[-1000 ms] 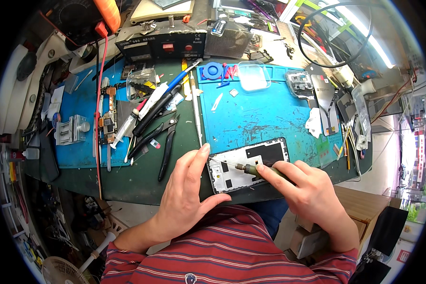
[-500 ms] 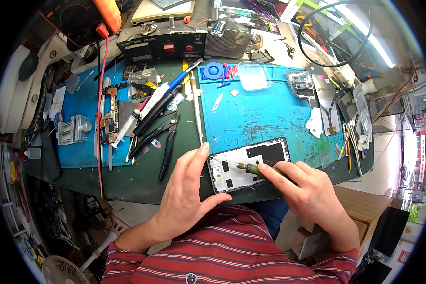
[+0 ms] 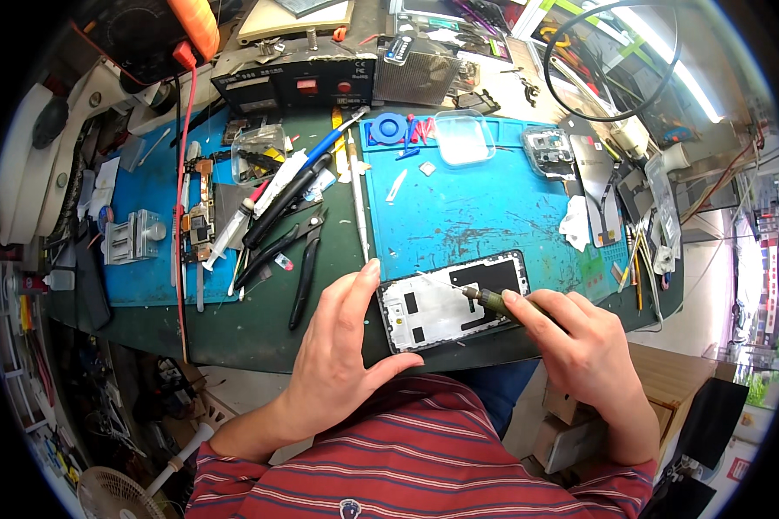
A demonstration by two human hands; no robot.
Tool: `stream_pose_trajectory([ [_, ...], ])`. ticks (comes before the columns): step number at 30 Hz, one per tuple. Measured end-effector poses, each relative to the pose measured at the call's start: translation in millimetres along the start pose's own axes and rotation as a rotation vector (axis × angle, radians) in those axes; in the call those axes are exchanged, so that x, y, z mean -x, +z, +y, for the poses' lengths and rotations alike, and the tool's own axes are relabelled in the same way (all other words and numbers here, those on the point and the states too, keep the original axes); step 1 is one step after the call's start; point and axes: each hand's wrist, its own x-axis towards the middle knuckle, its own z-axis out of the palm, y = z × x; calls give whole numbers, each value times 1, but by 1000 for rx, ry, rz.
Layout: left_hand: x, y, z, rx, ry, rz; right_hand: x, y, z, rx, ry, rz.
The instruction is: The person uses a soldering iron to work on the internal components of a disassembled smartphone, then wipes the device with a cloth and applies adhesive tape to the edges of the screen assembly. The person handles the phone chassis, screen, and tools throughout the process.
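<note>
Lower centre: 2 hands, i.e. left hand (image 3: 333, 337) + right hand (image 3: 584, 337). Centre: 1 phone frame (image 3: 437, 317), 1 screwdriver (image 3: 493, 301). Blue mats: 2, left mat (image 3: 138, 284) and right mat (image 3: 459, 216). Left of centre: 1 cutter (image 3: 299, 275), 1 syringe (image 3: 228, 238). Far left: 1 metal clamp (image 3: 128, 238). Top centre: 2 red switches (image 3: 307, 86), 1 blue ring (image 3: 389, 129), 1 square tub (image 3: 464, 143). Top left: 1 meter (image 3: 130, 39). Bottom left: 1 fan (image 3: 112, 495). Right-edge tools (image 3: 637, 275): too tangled to count.
</note>
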Motion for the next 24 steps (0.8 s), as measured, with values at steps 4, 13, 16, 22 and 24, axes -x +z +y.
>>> stream_pose_trajectory([
  [4, 0, 0, -1, 2, 3, 3, 6, 1, 3, 25, -16, -7],
  [13, 0, 0, 0, 2, 2, -2, -1, 5, -1, 21, -39, -21],
  [16, 0, 0, 0, 2, 0, -2, -2, 4, -4, 39, -45, -41],
  [22, 1, 1, 0, 5, -10, -3, -1, 6, -4, 32, -48, -30],
  [24, 1, 0, 0, 1, -9, -3, -1, 7, -6, 42, -57, -44],
])
